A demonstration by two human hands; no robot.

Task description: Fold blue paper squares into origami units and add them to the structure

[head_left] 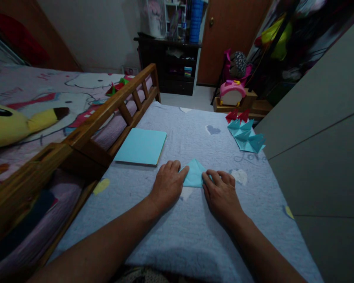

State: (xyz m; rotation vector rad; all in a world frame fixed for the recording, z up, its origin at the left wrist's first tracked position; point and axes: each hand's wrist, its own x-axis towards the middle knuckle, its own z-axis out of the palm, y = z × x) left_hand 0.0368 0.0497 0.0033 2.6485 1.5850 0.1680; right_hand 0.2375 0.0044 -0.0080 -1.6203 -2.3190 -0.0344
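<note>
A light blue sheet of origami paper [194, 175], folded to a triangle-like shape with its peak pointing away from me, lies flat on the cloth-covered surface. At its left corner, my left hand [168, 184] is closed, the thumb pressed on the edge and the fingers curled. My right hand [221, 192] grips the right corner, thumb and fingertips together on the paper. Both corners are hidden under my fingers. A square stack of light blue paper [143, 146] rests to the left, beyond my left hand.
Folded blue paper figures [246, 135] stand at the far right edge, with red ones [237, 116] behind. A wooden rail [112, 108] borders the left side, a pale cabinet [321, 137] the right. Past the rail, a yellow plush toy [14, 124] lies on a bed.
</note>
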